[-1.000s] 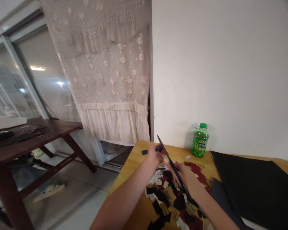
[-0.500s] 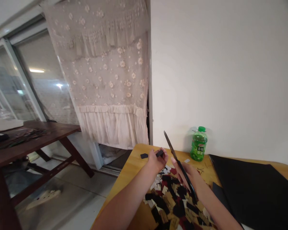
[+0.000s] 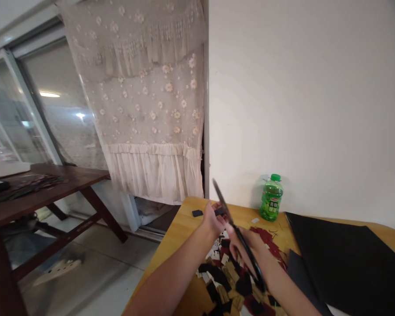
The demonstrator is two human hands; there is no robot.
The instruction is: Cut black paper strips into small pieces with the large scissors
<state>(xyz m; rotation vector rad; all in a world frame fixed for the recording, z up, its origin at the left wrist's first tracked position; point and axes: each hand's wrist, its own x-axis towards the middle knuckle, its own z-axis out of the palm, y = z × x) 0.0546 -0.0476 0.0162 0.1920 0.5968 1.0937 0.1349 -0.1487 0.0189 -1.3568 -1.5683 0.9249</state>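
Observation:
My left hand (image 3: 212, 219) is closed in a pinch on a small black card piece (image 3: 220, 212) held above the yellow wooden table (image 3: 184, 228). My right hand (image 3: 250, 250) is closed on a pair of long black scissors (image 3: 233, 228); their blades point up and to the left and cross right by the pinched piece. Below both hands lies a heap of small cut pieces (image 3: 233, 276) in black, dark red, tan and white. One loose black piece (image 3: 197, 213) rests on the table just left of my left hand.
A green plastic bottle (image 3: 271, 198) stands by the white wall. Large black sheets (image 3: 342, 259) cover the table's right side. A dark wooden table (image 3: 42, 188) stands at the left, with a lace curtain (image 3: 145, 101) and glass doors behind it.
The scissors' blades swung left and now meet the piece pinched in my left hand. My right hand moved slightly left and is a little blurred.

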